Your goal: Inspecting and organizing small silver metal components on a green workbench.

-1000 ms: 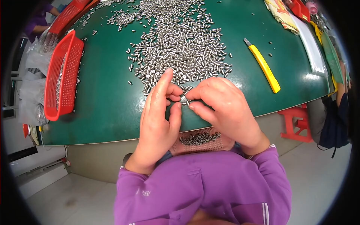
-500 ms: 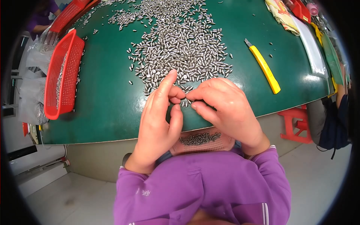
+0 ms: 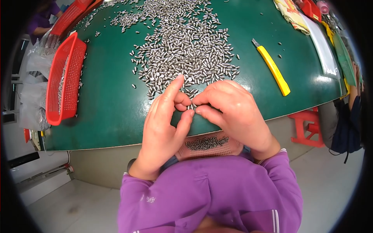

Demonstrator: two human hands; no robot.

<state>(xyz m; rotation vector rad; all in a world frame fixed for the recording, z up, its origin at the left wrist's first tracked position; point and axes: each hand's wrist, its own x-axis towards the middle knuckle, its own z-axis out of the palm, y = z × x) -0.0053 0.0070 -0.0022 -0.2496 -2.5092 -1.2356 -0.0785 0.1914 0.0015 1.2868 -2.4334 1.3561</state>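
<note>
A broad heap of small, shiny, pointed metal parts (image 3: 186, 50) spreads over the green table (image 3: 112, 105). At its near edge, my two hands meet around a few metal parts (image 3: 191, 106). My left hand (image 3: 157, 122) has thumb and curled fingertips closing on them, while its index finger points up toward the heap. From the other side, the thumb and index finger of my right hand (image 3: 235, 106) pinch at the same parts. How many lie between the fingertips is partly hidden.
A pink basket (image 3: 213, 152) with metal parts sits below the table edge at my lap. To the left stands a red basket (image 3: 70, 99) beside plastic bags (image 3: 34, 93). A yellow utility knife (image 3: 273, 69) lies right. Another person (image 3: 40, 17) is far left.
Both thumbs have moved in toward the fingertips and now close on the small metal parts, which earlier lay more in sight between the hands.
</note>
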